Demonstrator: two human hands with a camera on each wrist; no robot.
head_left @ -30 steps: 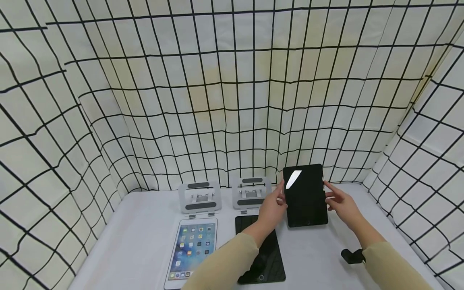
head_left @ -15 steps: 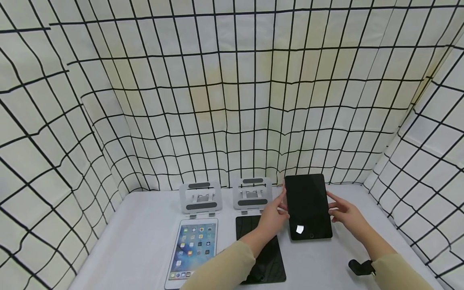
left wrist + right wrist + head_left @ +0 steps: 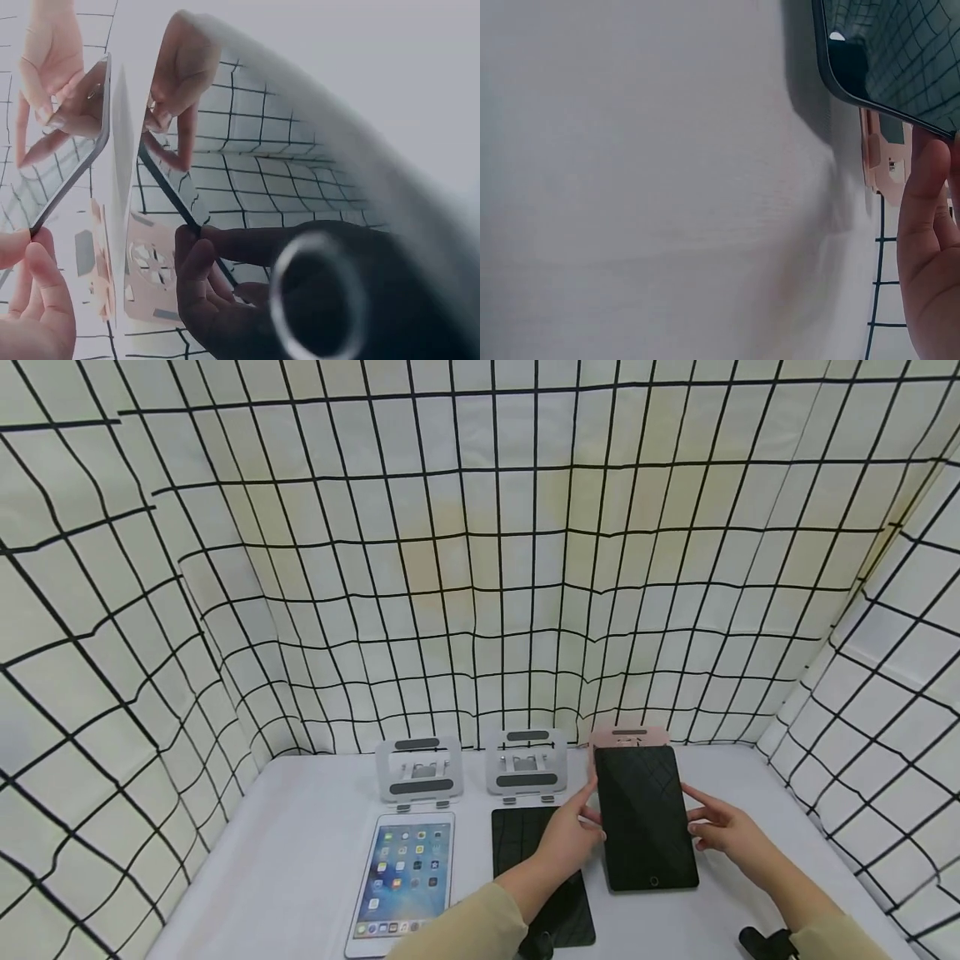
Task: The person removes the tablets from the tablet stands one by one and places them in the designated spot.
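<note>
A black tablet [image 3: 647,818] is held by its two long sides, screen up and tilted. My left hand [image 3: 566,839] pinches its left edge between thumb and fingers. On the opposite edge my right hand [image 3: 727,835] has a similar pinch. In the right wrist view the tablet [image 3: 915,67] stands off the white table, casting a shadow. Behind its top rises a pink tablet stand [image 3: 630,737], mostly hidden. A second black tablet [image 3: 551,906] lies flat under my left forearm. Its glossy screen appears to mirror the hands in the left wrist view.
Two grey-white tablet stands [image 3: 420,768] stand along the back of the white table [image 3: 285,860]. A white tablet [image 3: 405,877] with its home screen lit lies in front of the left one. White walls with black grid lines [image 3: 525,568] enclose the back and sides.
Both hands have brought the black tablet down and nearer, tipping it flatter. The pink stand's top has come into sight behind it. The other tablets and stands stay put.
</note>
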